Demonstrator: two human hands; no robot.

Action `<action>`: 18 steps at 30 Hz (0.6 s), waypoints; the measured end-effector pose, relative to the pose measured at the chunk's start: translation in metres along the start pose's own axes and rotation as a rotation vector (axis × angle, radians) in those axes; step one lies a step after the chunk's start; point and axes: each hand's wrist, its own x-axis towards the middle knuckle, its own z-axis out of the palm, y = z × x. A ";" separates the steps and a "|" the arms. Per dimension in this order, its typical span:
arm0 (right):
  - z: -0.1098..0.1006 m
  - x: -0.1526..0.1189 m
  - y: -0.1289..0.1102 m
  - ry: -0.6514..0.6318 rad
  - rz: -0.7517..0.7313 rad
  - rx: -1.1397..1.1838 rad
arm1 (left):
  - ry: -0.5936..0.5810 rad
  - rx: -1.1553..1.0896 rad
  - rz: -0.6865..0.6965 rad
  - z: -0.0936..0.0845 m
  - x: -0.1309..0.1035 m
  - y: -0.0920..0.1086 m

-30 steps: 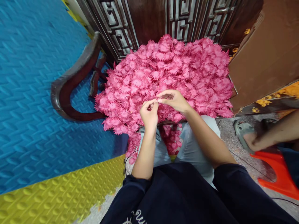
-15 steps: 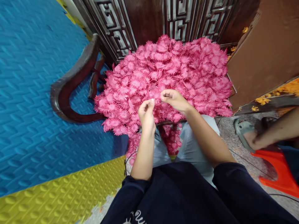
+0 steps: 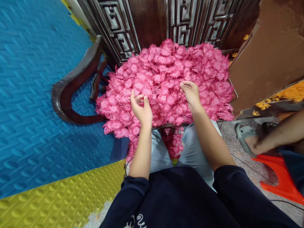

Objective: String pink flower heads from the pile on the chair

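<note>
A big heap of pink artificial flower heads [image 3: 163, 68] with thin spiky petals spreads out in front of me. Over the heap's near left part is my left hand [image 3: 142, 109], its thumb and fingers loosely curled but apart, with nothing visible in them. My right hand [image 3: 192, 95] hovers above the middle right of the heap, thumb and fingertips pinched together. Whatever those fingertips may hold is too small to make out against the pink petals. A wide gap lies between the two hands.
A dark curved wooden armrest [image 3: 68, 85] stands left of the heap, by a blue textured mat [image 3: 28, 95]. Behind is a carved wooden panel [image 3: 149, 22]. At right are brown cardboard [image 3: 268, 60], another person's leg [image 3: 273, 136] and a red plastic stool [image 3: 282, 180].
My hands have moved apart from close together: the left went left and its fingers loosened, the right went right and slightly farther over the heap, still pinched.
</note>
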 end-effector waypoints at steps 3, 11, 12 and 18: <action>0.000 0.010 0.003 0.038 -0.008 -0.075 | 0.000 0.149 0.113 0.002 -0.033 0.001; -0.043 0.061 0.021 0.228 0.024 -0.505 | -0.458 0.412 0.220 0.008 -0.103 -0.030; -0.050 0.065 0.026 0.172 0.061 -0.599 | -0.481 0.439 0.231 0.008 -0.105 -0.035; -0.053 0.072 0.049 -0.201 0.094 -0.944 | -0.560 0.528 0.294 0.011 -0.100 -0.059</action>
